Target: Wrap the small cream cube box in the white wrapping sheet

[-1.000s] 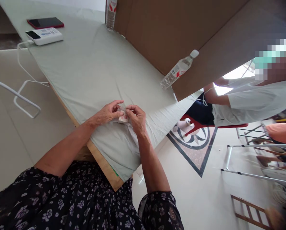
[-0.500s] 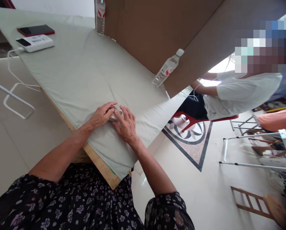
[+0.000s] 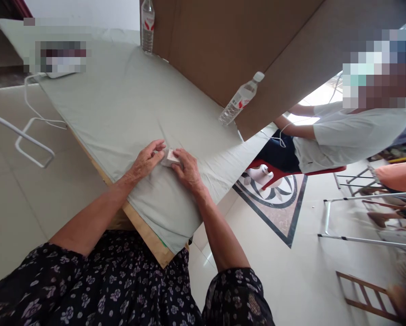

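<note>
A small white block with faint marks on top [image 3: 172, 156], much like a deck of cards, sits low over the cloth-covered table near its front corner. My right hand [image 3: 188, 169] is closed on its right side, with thumb and fingers around it. Just left of the block, my left hand [image 3: 147, 158] has curved fingers and a thumb held apart, with nothing visible in it. Whether its fingertips touch the block I cannot tell.
A pale green cloth covers the table [image 3: 101, 95]. Along the brown cardboard panel [image 3: 203, 50] stand a water bottle [image 3: 147, 29] and a tilted one [image 3: 241, 100]. A white cable [image 3: 29, 97] hangs off the left edge. Another person [image 3: 355, 136] sits beyond the panel.
My hands have moved apart, uncovering the white block between them. My left hand has come off it, while the right keeps hold. The view has shifted slightly.
</note>
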A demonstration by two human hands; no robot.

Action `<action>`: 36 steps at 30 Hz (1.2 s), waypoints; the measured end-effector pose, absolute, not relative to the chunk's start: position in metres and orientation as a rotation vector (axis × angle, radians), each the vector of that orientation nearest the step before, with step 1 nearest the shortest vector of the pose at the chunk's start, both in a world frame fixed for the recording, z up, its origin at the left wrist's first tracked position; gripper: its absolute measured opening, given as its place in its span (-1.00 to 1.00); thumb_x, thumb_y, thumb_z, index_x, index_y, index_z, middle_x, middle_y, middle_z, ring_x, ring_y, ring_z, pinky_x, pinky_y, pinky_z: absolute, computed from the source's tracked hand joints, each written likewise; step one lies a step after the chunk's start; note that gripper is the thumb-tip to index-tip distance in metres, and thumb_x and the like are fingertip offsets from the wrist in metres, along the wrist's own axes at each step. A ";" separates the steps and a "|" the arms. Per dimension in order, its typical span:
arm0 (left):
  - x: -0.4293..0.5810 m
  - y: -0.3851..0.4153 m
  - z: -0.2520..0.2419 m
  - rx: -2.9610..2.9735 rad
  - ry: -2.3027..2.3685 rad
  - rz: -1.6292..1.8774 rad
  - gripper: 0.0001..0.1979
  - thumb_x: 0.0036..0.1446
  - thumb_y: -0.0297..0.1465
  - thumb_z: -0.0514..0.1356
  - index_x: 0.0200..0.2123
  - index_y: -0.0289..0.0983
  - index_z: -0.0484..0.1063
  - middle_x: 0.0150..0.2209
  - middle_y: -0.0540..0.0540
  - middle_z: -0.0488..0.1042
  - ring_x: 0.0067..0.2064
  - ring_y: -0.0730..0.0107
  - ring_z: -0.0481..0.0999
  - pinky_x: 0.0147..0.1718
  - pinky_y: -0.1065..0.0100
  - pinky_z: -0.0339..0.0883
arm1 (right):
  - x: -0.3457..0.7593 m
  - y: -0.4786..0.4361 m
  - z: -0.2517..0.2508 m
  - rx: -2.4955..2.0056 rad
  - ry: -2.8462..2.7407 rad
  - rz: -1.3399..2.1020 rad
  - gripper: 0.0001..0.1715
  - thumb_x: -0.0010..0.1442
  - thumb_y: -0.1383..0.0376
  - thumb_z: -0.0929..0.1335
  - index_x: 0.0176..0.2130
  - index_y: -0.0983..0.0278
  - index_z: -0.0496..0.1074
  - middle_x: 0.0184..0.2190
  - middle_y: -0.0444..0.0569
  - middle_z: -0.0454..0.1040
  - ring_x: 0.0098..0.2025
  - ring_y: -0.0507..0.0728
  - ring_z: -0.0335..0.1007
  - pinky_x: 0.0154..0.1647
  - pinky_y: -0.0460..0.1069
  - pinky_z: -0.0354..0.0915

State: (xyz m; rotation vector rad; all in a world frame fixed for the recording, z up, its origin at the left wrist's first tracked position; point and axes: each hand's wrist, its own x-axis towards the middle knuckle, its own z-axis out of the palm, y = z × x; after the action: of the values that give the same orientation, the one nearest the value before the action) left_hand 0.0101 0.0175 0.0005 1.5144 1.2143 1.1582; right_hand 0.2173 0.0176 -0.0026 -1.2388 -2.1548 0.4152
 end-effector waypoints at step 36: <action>0.020 0.017 -0.011 1.832 1.212 1.067 -0.24 0.12 -0.42 0.21 0.41 -0.24 0.20 0.18 -0.24 0.47 0.15 0.15 0.48 0.08 0.14 0.45 | 0.204 0.042 0.041 -1.298 -2.365 -0.232 -0.72 0.46 0.37 0.23 -0.20 0.22 0.51 0.00 0.08 0.62 0.06 0.22 0.44 0.13 0.14 0.17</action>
State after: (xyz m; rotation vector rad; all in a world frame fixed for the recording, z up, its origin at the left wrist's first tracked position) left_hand 0.0200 0.0167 -0.0113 1.8324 1.2122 1.0668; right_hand 0.2042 0.0416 0.0413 -1.2982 -2.3653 -0.2318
